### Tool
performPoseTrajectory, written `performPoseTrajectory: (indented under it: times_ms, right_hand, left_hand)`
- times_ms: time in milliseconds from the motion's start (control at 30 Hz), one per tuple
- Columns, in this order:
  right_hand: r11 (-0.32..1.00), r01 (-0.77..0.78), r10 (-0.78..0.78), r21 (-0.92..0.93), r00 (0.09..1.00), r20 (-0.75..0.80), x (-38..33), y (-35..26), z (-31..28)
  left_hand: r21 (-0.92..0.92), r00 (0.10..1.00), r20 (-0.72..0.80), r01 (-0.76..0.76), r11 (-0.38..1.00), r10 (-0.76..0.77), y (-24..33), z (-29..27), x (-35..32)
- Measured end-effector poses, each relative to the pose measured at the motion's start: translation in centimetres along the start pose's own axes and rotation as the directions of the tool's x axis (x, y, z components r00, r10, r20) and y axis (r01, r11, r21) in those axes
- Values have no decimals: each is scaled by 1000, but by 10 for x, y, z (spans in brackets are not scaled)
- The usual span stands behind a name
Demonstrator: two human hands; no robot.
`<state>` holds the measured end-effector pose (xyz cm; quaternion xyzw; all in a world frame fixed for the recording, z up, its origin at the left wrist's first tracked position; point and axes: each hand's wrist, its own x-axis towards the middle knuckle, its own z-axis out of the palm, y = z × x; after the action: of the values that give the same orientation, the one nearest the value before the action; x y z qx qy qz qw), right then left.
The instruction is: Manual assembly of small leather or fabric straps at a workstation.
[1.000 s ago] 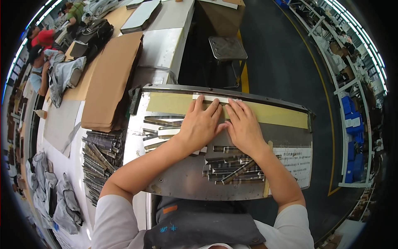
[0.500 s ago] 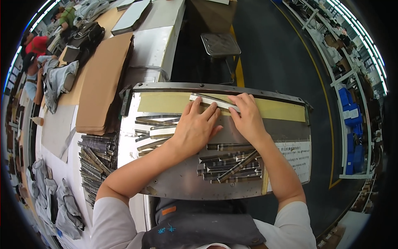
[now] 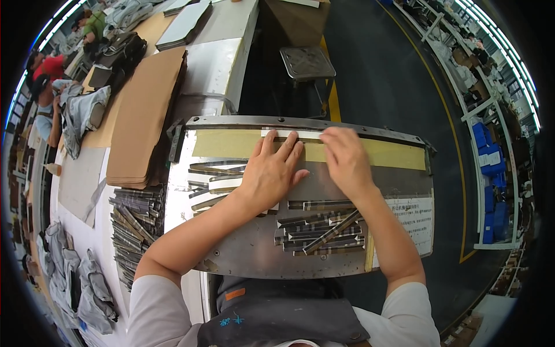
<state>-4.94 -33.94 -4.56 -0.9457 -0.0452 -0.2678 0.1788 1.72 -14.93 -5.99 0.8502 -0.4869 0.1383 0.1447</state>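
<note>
A narrow white strip (image 3: 307, 135) lies along the far edge of the metal work plate (image 3: 248, 248), against the raised bar (image 3: 231, 122) and over a yellow band (image 3: 376, 151). My left hand (image 3: 270, 168) rests fingertips on the strip's left part, fingers stretched and spread, thumb out to the side. At the strip's right end is my right hand (image 3: 348, 159), its fingers bent and smeared by motion, so its grip is unclear. Several loose dark-and-white strips (image 3: 217, 169) lie left of my left wrist. Between my forearms sits a pile of folded strips (image 3: 324, 231).
A heap of dark strips (image 3: 136, 225) lies left of the plate, below a stack of brown boards (image 3: 144, 115). A metal stool (image 3: 307, 62) stands beyond the plate. Blue bins (image 3: 490, 156) fill a rack on the right. Other people work at the far left.
The strip has gone from slanted to lying straight along the far bar. My left fingertips have shifted slightly away from me, and my right hand has moved a little at its right end.
</note>
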Motion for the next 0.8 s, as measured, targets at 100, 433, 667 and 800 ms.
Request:
performPoseTrajectory:
  times_ms: [100, 433, 667, 800]
  right_hand:
    - [995, 100, -98, -12, 990, 104, -11, -11, 6]
    - [989, 137, -117, -55, 955, 273, -11, -20, 3]
    - [994, 108, -101, -14, 958, 269, -11, -22, 2]
    - [988, 139, -120, -62, 960, 252, -11, -25, 2]
  left_hand:
    - [-10, 1000, 3, -17, 1000, 17, -1, 0, 1]
    - [-19, 1000, -7, -26, 999, 25, 0, -2, 1]
    - [-17, 997, 35, -61, 998, 62, 2, -9, 3]
    - [-7, 998, -18, -63, 998, 63, 3, -4, -1]
